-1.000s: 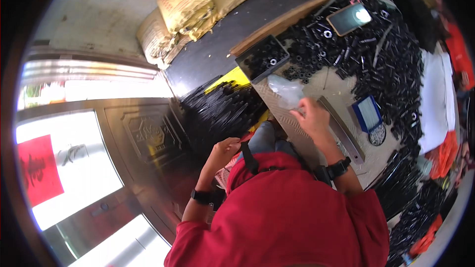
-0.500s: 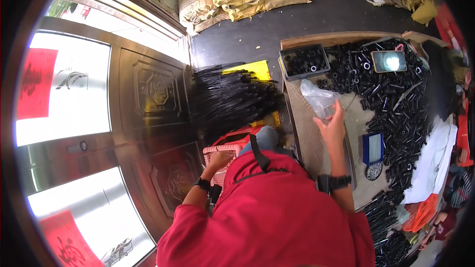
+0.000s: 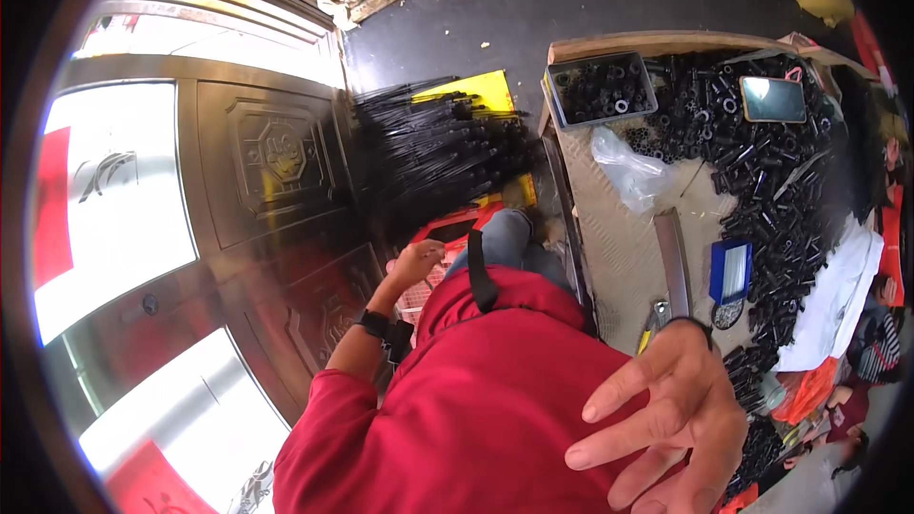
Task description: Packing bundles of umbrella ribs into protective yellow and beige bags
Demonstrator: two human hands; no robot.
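Nothing is held in the spread right hand (image 3: pixel 684 409); the left hand (image 3: pixel 416 264) is half curled, its hold unclear. The metal bar (image 3: pixel 673 262) on the bench (image 3: pixel 609 238) could be bumped by quick swings.

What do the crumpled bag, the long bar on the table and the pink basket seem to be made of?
Bag: thin plastic film, judging by its translucent, shiny folds.
Bar: probably metal, with a dull brownish-grey finish and straight edges, though a coating could mislead.
Basket: likely moulded plastic, given its even pink colour and regular openings.
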